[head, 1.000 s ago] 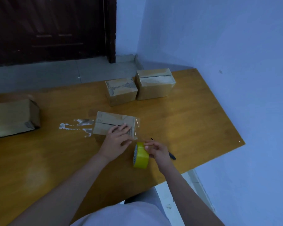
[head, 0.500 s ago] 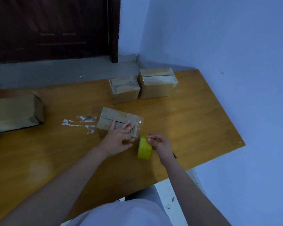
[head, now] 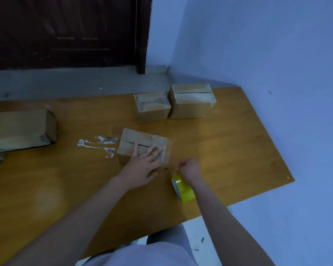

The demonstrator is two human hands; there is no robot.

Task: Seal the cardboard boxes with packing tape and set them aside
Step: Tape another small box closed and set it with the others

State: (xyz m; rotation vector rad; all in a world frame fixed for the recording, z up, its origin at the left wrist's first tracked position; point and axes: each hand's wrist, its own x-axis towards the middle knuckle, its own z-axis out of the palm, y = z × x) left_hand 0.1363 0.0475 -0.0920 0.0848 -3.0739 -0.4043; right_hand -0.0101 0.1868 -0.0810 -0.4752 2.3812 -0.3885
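Left hand [head: 142, 166] flat on box [head: 142, 144]; right [head: 188, 167] seemingly pinching tape.

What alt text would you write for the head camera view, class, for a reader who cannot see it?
A person's left hand presses flat on a small cardboard box on a wooden table, while the right hand pinches something above a yellow tape roll. Two more boxes stand behind, near the wall.

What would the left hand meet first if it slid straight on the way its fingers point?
Likely nothing near: the left hand lies on the box, fingers aimed up-right; beyond its edge, the two far boxes probably.
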